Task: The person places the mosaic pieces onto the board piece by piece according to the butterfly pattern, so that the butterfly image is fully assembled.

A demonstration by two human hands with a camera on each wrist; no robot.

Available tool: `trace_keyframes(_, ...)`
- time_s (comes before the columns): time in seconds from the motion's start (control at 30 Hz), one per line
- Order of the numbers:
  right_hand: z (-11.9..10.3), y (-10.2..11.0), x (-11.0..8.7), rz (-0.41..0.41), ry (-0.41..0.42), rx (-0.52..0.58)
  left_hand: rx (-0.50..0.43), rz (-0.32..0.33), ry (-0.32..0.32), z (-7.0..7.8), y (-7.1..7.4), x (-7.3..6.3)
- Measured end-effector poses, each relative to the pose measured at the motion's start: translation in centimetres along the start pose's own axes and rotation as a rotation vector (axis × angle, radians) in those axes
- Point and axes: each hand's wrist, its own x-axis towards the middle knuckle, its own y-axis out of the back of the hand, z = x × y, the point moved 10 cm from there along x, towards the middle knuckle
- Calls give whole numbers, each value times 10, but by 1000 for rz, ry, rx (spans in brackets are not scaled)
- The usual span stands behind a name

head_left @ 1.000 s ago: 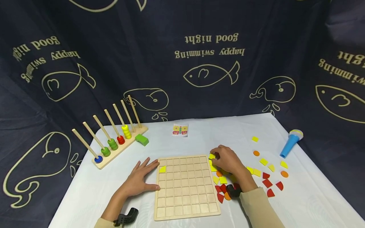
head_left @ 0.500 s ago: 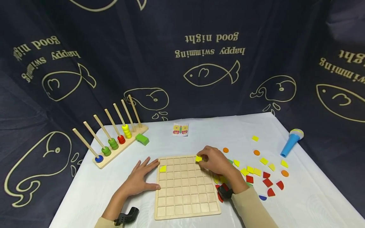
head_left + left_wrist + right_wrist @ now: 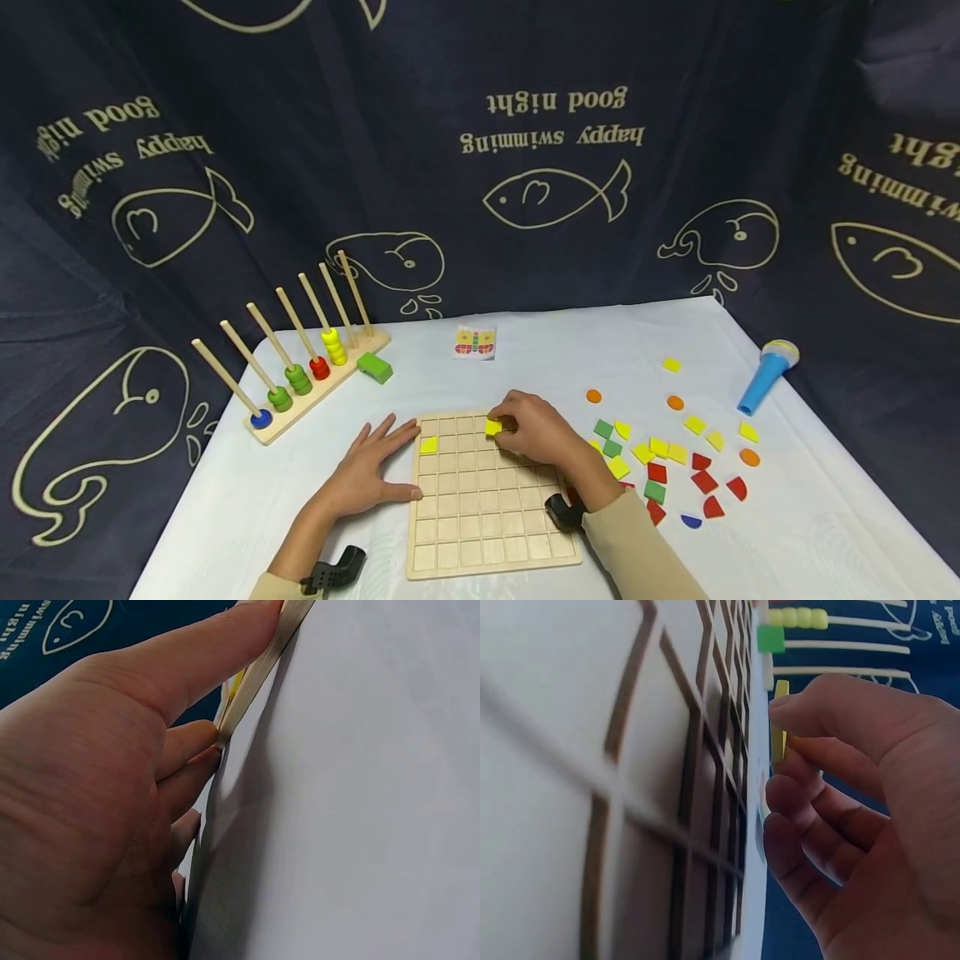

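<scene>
A wooden grid board (image 3: 480, 500) lies on the white table, with one yellow tile (image 3: 428, 445) set in its left column near the far corner. My left hand (image 3: 367, 475) has its fingers spread and rests against the board's left edge; the left wrist view shows thumb and fingertips touching that wooden edge. Over the far rows, my right hand (image 3: 536, 429) pinches a yellow tile (image 3: 780, 724) between thumb and finger. In the right wrist view this tile stands on edge, apart from the board. Part of the board's right side is hidden under the right arm.
Right of the board lie scattered yellow, red, green, orange and blue pieces, such as a green square (image 3: 655, 491). A butterfly pattern card (image 3: 474, 342), a bead stacker (image 3: 322, 383), a green block (image 3: 373, 367) and a toy microphone (image 3: 767, 377) stand farther out.
My right hand has picked up a yellow tile from the pieces beside the board and carried it left over the far rows. The left hand stays where it was.
</scene>
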Motion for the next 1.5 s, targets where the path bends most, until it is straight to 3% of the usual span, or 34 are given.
trace_keyframes(0.5,-29,-35,19,-57,55,1,0,-13,21,-2,-1,-2)
trace_keyframes(0.93,-42,-56,30,-99,40,-52,14,-17,22,-2,-2,-1)
trace_keyframes(1.23,-42,-53,29,-96,35,-42,8,13,-3,0,0,-2)
trace_keyframes(1.5,-27,-25,17,-51,3,21,-5,17,-12,2,1,0)
